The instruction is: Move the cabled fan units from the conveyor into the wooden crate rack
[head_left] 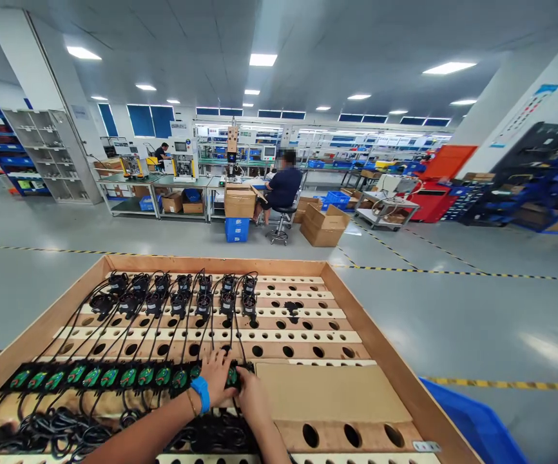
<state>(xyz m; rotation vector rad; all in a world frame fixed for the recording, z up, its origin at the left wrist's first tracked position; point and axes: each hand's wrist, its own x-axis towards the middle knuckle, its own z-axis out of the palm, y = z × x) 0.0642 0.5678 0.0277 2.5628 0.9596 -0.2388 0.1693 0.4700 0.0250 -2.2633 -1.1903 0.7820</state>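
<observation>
Circuit boards (109, 377), rowed in wooden tray (380, 348).
My left hand (217, 377) lies spread over the row's right end; my right hand (254, 394) curls at the last board (232, 376), beside cardboard sheet (327, 393). Whether either grips, I cannot tell.

A wooden tray (366, 322) bears black units (180, 304), green boards (109, 377), cables (73, 425) and cardboard (325, 393).

One wooden tray (363, 322) holds fourteen black parts (179, 303) in two rows of seven, one cardboard sheet (327, 390) and one line of green circuit boards (109, 377), twelve of them visible, any under the fingers being hidden. There is one left hand (217, 379), one right hand (254, 396) and one blue wristband (202, 394). Farther back are two people (285, 185) and one stool (286, 211).
</observation>
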